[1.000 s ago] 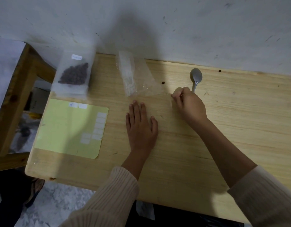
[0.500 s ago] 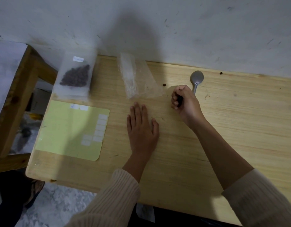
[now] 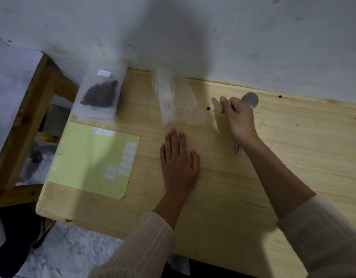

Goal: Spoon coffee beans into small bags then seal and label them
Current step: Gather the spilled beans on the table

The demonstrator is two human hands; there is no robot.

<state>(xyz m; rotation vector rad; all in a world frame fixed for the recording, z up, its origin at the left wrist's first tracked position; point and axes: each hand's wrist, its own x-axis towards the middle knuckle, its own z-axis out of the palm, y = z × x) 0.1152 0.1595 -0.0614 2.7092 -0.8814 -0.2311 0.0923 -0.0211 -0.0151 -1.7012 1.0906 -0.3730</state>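
— When the table [image 3: 293,157] is looked over from its left edge, what is seen first?
— A small bag of coffee beans [image 3: 99,93] is seen at the far left corner. A white label [image 3: 104,73] is stuck near its top.
— What is found in front of it?
— A yellow-green sheet [image 3: 83,157] is laid by the left edge, just beside the bag. Small white stickers [image 3: 129,155] are stuck on it, mostly down its right side.
— What is kept in the middle?
— A pile of clear empty bags [image 3: 169,101] is laid by the far edge. The left hand [image 3: 179,165] is laid flat on the wood just in front of them, palm down, with its fingers straight. Nothing is held by it.
— What is seen next?
— One loose bean [image 3: 208,108] is seen between the clear bags and the right hand [image 3: 239,117]. That hand's fingers are curled and its thumb is stuck up. It is held over a spoon [image 3: 251,99], whose bowl is pointed at the far edge. It cannot be told if the spoon, or anything else, is gripped.
— Is anything seen farther right?
— One more bean [image 3: 280,96] is seen by the far edge.
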